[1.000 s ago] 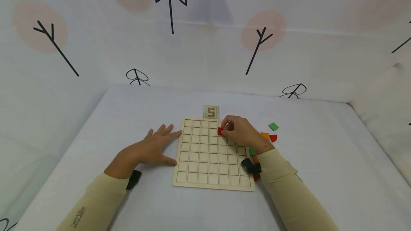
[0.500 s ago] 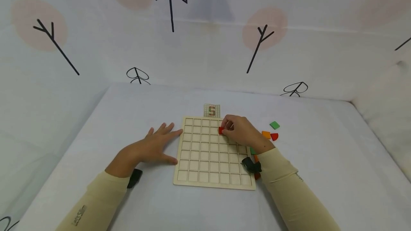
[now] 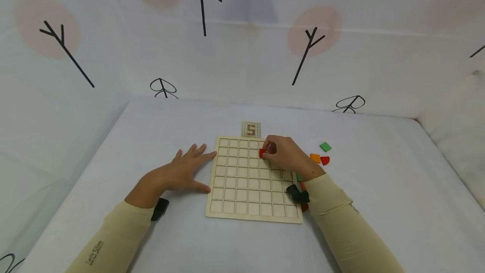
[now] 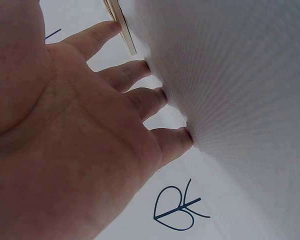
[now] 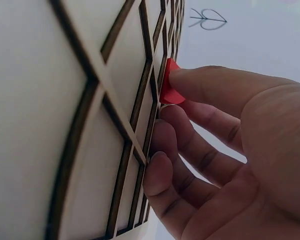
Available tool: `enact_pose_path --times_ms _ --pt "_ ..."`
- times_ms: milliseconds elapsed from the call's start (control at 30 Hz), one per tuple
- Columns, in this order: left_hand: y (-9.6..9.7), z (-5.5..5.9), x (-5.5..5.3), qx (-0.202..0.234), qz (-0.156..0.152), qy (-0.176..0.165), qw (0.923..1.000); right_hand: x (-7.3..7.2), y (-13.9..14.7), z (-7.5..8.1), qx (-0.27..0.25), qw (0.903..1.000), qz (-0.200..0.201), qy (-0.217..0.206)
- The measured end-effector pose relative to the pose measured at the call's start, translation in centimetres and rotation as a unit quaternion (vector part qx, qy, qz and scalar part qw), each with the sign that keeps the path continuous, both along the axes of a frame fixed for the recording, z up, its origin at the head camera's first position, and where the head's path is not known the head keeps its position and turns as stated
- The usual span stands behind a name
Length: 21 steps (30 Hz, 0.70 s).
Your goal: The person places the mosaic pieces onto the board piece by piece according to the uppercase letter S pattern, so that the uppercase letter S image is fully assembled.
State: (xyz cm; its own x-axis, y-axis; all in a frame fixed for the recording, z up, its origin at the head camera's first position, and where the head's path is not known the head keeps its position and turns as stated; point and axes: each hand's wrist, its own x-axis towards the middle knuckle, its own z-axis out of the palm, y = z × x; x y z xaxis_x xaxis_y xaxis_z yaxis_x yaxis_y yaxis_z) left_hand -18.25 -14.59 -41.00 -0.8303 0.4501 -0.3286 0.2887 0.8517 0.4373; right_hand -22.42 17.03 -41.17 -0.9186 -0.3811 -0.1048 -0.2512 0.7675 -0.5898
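A pale wooden grid board [image 3: 241,183] lies on the white-covered table. My right hand [image 3: 286,154] is over its upper right part and pinches a red tile [image 3: 262,153] between thumb and fingers. In the right wrist view the red tile [image 5: 171,85] is tilted against the grid, its lower edge at a cell; whether it sits inside cannot be told. My left hand [image 3: 179,175] is spread beside the board, its thumb and index fingertip at the left edge. The left wrist view shows the left hand [image 4: 85,120] with fingertips on the cloth and one finger touching the board's edge.
A small card [image 3: 251,129] with a coloured S-shaped pattern lies behind the board. To the right lie a green tile [image 3: 325,147], an orange tile [image 3: 315,158] and a rounded red tile [image 3: 325,160]. More tiles are partly hidden under the right forearm. A patterned cloth wall stands behind.
The whole scene shifts slightly in the head view. Both hands stay in place relative to the board, and the right hand keeps its pinch on the red tile.
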Motion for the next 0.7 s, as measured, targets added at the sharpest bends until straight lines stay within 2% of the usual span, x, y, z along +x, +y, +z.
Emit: enact_pose_path --times_ms 700 --pt "-0.08 -0.2 -0.09 -0.005 0.001 0.002 1.0 0.12 -0.14 0.2 0.029 0.9996 -0.004 0.003"
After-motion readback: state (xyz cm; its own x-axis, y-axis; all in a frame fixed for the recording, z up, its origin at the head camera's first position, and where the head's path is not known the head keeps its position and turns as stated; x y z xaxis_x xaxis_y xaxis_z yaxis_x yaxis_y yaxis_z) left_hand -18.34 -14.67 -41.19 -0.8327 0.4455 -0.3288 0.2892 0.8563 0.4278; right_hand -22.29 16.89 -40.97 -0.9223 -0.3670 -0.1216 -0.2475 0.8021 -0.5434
